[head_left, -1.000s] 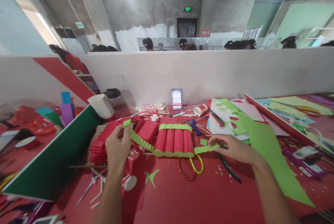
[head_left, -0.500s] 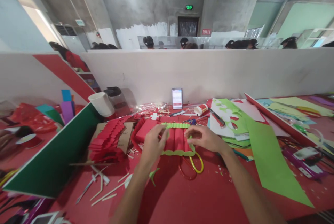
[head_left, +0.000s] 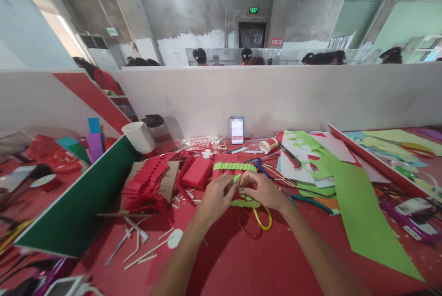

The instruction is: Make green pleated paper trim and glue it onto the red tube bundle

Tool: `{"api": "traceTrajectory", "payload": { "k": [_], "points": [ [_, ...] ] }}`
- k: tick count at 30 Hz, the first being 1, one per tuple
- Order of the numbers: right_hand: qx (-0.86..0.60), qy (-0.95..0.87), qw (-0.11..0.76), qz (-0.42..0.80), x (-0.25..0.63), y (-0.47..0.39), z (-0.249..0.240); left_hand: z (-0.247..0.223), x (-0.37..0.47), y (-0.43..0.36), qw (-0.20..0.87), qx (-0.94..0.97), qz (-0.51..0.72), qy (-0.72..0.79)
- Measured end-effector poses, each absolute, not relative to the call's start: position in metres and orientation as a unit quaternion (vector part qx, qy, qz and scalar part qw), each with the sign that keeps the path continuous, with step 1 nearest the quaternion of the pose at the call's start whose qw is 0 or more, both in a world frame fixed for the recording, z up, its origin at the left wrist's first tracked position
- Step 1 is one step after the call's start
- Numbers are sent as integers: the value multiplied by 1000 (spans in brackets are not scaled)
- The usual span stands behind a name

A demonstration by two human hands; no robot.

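1. Fingers of the left hand (head_left: 217, 197) pinch a green strip (head_left: 236, 178); the right hand's (head_left: 264, 190) curl together beside it, contact unclear.
2. Red rolls (head_left: 218, 174) lie under both hands, midway along the worktop (head_left: 241, 259), nearer its far edge.
3. One pleated band (head_left: 235, 166) spans their far ends; the held strip looks unfixed.
4. One red block (head_left: 197, 173), one white disc (head_left: 175, 238); rolls partly hidden, uncountable.
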State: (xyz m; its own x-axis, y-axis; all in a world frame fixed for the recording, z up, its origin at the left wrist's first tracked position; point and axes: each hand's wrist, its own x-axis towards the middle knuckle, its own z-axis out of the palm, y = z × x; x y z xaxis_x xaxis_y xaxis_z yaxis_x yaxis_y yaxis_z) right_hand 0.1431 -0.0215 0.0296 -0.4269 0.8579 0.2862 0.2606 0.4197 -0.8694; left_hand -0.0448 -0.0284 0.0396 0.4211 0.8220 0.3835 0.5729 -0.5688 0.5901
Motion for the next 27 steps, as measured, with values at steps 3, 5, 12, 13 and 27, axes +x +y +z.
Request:
{"api": "traceTrajectory", "payload": {
  "k": [3,5,12,13,27],
  "points": [
    [-399,-764,390,325,141,-23,30,42,-47,-28,205,818,329,424],
    [-413,-774,385,288,139,-24,29,43,-49,-28,209,817,328,426],
    [-453,-777,377,223,133,-27,20,45,-50,-30,210,840,302,399],
    [-457,-771,380,228,133,-28,19,45,-51,-31,212,847,295,389],
    [-388,-808,362,255,145,-34,19,41,-67,-19,241,855,282,362]
  ]
}}
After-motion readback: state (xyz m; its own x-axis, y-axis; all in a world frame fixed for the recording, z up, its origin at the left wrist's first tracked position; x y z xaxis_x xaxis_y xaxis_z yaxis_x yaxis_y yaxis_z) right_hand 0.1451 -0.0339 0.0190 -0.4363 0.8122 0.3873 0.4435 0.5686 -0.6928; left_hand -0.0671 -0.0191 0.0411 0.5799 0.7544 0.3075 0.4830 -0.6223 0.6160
